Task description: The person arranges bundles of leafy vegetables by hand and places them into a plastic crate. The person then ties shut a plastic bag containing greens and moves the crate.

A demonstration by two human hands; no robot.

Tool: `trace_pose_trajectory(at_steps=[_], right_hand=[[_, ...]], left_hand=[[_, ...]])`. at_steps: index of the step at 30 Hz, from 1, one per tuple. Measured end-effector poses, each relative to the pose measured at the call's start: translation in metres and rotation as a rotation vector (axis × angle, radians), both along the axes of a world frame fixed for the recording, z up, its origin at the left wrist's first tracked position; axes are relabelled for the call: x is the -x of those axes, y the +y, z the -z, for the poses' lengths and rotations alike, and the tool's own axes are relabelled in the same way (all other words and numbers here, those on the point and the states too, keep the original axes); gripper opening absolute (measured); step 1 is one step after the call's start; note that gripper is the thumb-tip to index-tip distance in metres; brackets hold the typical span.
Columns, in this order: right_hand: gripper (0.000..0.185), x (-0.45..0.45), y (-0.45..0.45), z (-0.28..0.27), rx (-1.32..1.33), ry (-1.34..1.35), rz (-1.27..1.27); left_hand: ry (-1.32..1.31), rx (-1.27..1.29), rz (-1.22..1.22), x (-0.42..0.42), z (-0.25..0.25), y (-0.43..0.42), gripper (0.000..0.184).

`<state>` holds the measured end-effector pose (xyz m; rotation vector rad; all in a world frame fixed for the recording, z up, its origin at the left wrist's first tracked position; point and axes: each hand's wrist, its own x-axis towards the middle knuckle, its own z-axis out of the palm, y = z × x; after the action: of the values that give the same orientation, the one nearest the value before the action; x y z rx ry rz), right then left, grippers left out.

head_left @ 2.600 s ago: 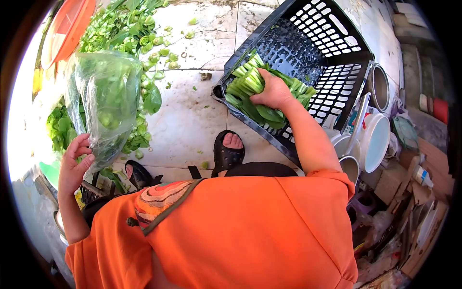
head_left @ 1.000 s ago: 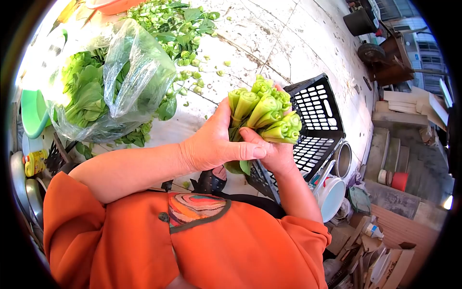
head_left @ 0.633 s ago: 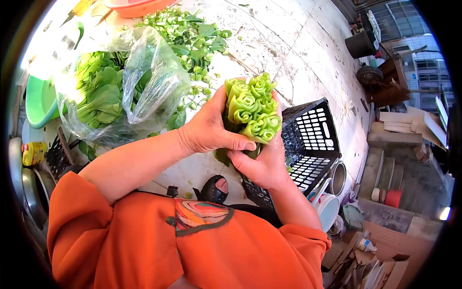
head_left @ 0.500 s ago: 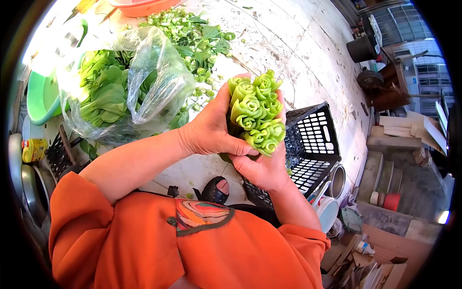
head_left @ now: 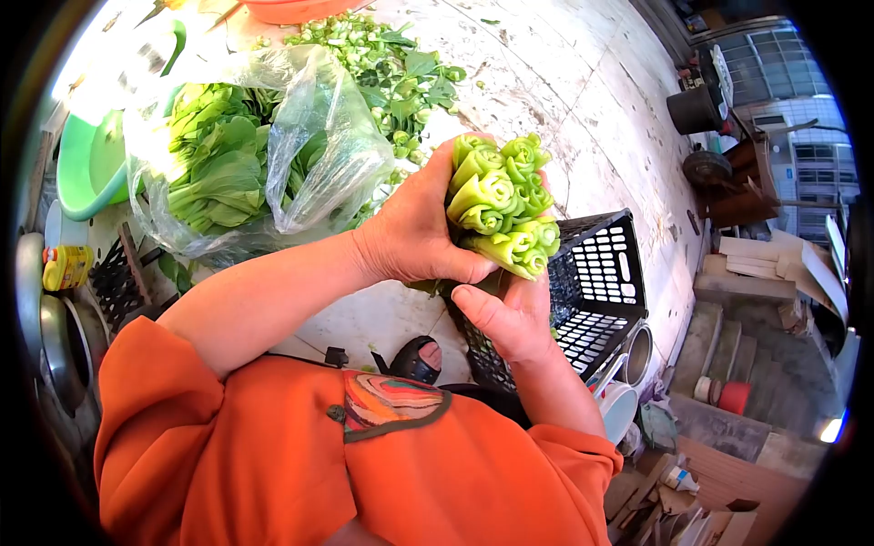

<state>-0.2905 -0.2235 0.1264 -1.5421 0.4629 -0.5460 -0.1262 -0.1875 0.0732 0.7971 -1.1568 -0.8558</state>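
Between my hands is a bunch of bok choy (head_left: 501, 200), its pale green cut stem ends turned up toward me and the leaves hidden below. My left hand (head_left: 414, 218) wraps its left side, thumb across the front. From the right and beneath, my right hand (head_left: 512, 318) holds the bunch; its thumb stands off the stems and most of its fingers are hidden behind them. Left of my hands, a clear plastic bag (head_left: 323, 173) lies open with more leafy greens (head_left: 218, 168) inside. Just beyond my right hand stands a black plastic crate (head_left: 610, 264).
Cut stem ends and loose leaves (head_left: 401, 82) litter the pale tiled floor (head_left: 546, 91). A green basin (head_left: 91, 173) is at left, an orange basin (head_left: 296, 9) at the top. A white bucket (head_left: 619, 409) stands beside the crate, with boards and steps (head_left: 719, 346) farther right.
The bunch has tilted slightly and shifted a little right in my hands. My right thumb has come away from the stems and dropped lower. The view has shifted slightly.
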Motion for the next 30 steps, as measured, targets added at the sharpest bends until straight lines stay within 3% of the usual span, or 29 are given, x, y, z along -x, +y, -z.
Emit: trace_pose_trajectory(at_steps=[3,5,9,11,13,14,16,17,19,21,23,25,26,28,30], right_hand=[[0.094,-0.006,0.005,-0.009,-0.143,0.029,0.036],[0.087,-0.012,0.006,-0.009,-0.123,-0.03,0.078],[0.09,-0.027,-0.001,-0.012,-0.247,-0.04,0.032],[0.092,-0.044,-0.005,-0.01,-0.294,-0.081,0.026],[0.094,-0.064,-0.007,-0.015,-0.285,-0.117,-0.037],[0.096,-0.072,-0.008,-0.013,-0.308,-0.148,-0.087],[0.1,-0.093,-0.003,-0.021,-0.361,-0.154,-0.179],[0.102,-0.107,0.002,-0.024,-0.388,-0.187,-0.221],[0.1,-0.126,0.001,-0.018,-0.432,-0.194,-0.294],[0.087,-0.143,-0.01,-0.002,-0.272,-0.131,-0.35],[0.069,-0.158,-0.015,0.022,0.006,0.002,-0.271],[0.057,-0.163,-0.008,0.036,0.495,0.237,-0.369],[0.057,-0.166,0.001,0.044,0.488,0.238,-0.37],[0.039,-0.174,0.02,0.059,1.101,0.599,-0.58],[0.03,-0.184,0.026,0.064,1.189,0.723,-0.714]], left_hand=[[0.021,-0.072,0.002,0.004,-0.007,0.002,0.126],[-0.05,-0.081,-0.068,0.001,-0.014,0.004,0.128],[-0.092,-0.242,-0.232,-0.015,-0.025,0.004,0.099],[-0.128,-0.321,-0.221,-0.033,-0.026,0.003,0.096],[-0.162,-0.402,-0.184,-0.056,-0.032,0.007,0.077],[-0.02,-0.44,-0.076,-0.072,-0.03,0.008,0.072],[-0.065,-0.494,-0.067,-0.102,-0.037,0.022,0.064],[-0.256,-0.507,-0.166,-0.119,-0.052,0.035,0.061],[-0.181,-0.454,-0.099,-0.149,-0.071,0.061,0.062],[-0.015,-0.548,-0.114,-0.172,-0.086,0.092,0.062],[-0.218,-0.607,-0.192,-0.22,-0.076,0.125,0.068],[-0.213,-0.526,-0.204,-0.243,-0.078,0.152,0.074],[-0.26,-0.605,-0.277,-0.249,-0.081,0.161,0.081],[-0.378,-0.63,-0.302,-0.248,-0.08,0.165,0.083],[-0.605,-0.667,-0.404,-0.247,-0.071,0.168,0.088]])
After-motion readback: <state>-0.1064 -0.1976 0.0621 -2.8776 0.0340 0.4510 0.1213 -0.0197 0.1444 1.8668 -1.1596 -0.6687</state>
